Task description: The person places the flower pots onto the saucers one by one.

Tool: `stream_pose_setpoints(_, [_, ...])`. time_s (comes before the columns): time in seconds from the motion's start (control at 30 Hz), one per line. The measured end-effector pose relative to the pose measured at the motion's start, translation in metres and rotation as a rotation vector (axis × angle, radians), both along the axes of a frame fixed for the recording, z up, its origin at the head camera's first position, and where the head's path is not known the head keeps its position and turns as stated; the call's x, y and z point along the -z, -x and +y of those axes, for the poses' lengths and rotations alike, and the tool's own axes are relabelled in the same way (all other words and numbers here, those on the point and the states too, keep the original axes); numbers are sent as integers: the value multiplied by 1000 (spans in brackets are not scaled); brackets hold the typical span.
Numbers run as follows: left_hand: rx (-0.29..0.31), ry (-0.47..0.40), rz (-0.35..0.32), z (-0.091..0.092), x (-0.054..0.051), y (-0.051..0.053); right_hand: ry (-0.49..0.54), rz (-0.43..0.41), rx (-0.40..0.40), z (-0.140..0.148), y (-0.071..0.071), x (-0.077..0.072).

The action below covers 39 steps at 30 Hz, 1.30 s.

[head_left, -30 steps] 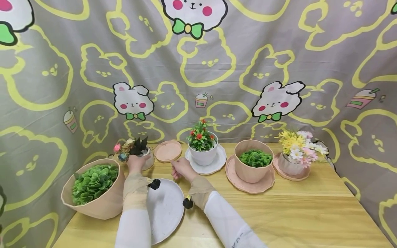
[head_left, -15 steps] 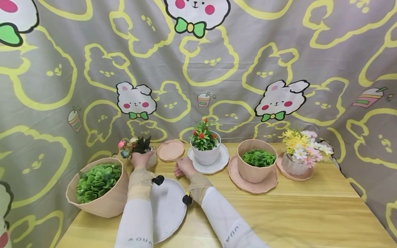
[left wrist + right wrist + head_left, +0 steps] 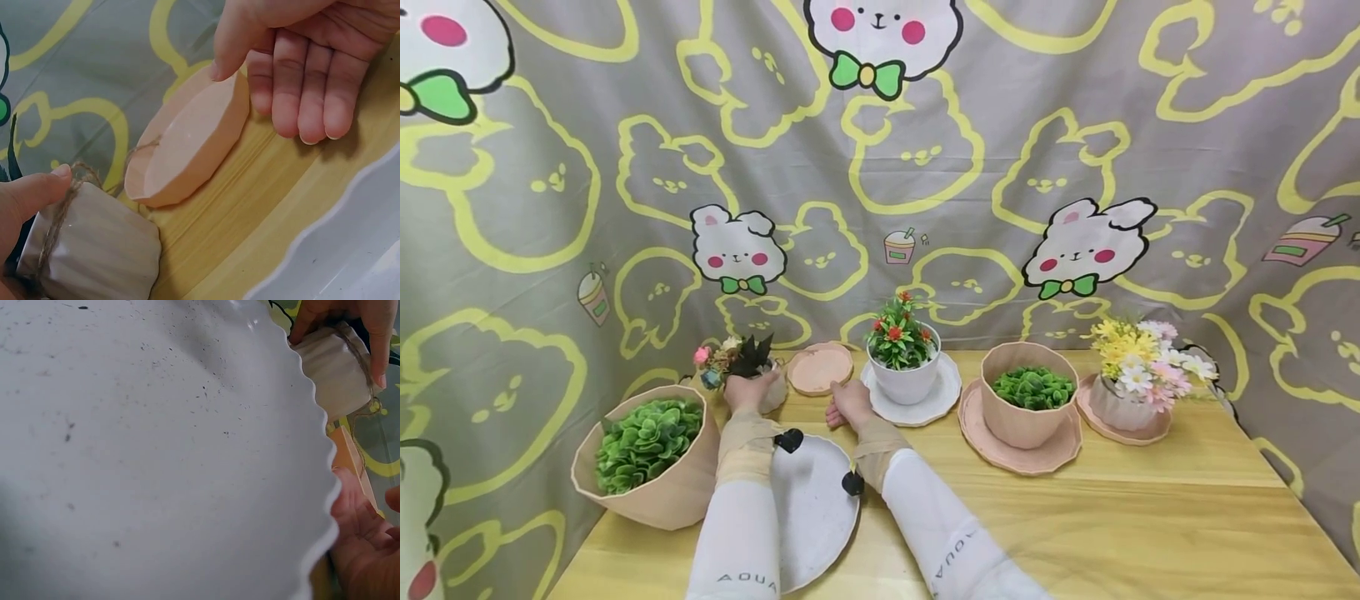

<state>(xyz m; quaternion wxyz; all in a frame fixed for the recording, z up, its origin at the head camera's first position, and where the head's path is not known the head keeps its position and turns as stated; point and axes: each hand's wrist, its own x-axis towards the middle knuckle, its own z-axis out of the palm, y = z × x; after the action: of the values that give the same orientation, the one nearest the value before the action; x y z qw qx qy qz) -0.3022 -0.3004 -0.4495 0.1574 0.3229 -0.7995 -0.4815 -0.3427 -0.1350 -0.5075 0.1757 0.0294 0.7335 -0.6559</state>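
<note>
My left hand (image 3: 748, 392) grips a small white pot (image 3: 100, 244) tied with twine, thumb at its rim. The pot, with dark leaves and small flowers (image 3: 730, 358), tilts on its side in the left wrist view. Just right of it lies a small pink saucer (image 3: 821, 369). At the saucer's near right edge is my right hand (image 3: 852, 406), fingers (image 3: 312, 94) extended together and thumb tip at the rim; nothing is in its palm. The right wrist view shows the left hand (image 3: 378, 331) around the white pot (image 3: 334, 372), partly beyond a white plate's rim.
The large white plate (image 3: 816, 508) lies below the forearms. A big pink pot with greenery (image 3: 647, 500) is left. Rightward stand a red-flowered white pot (image 3: 906, 383), a pink pot on a saucer (image 3: 1026, 421) and a daisy pot (image 3: 1116, 408). Patterned cloth hangs behind.
The head view has shifted slightly, so the table's things appear farther right. My right forearm has drawn a little left, nearer the left one. The left hand keeps its hold on the small pot.
</note>
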Motion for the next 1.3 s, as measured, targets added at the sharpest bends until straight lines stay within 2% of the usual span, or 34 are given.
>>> stream_pose_setpoints(0.3, [-18, 26, -13, -3, 1, 0, -84, -13, -1, -11, 12, 4])
stream_pose_setpoints(0.6, [-31, 61, -18, -1, 4, 1, -161, 19, -1, -11, 15, 2])
stream_pose_setpoints(0.83, [-16, 77, -30, 1, 2, 1, -160, -33, 12, -11, 16, -3])
stream_pose_setpoints(1.03, [-28, 77, -41, 1, 0, 2, -272, 39, 23, -14, 17, -4])
stream_pose_setpoints(1.1, [-35, 72, -38, 1, -1, 2, -272, 39, 25, -14, 17, -3])
stream_pose_setpoints(1.3, [-45, 55, -30, 0, -5, 0, -170, -44, 17, -14, 19, -1])
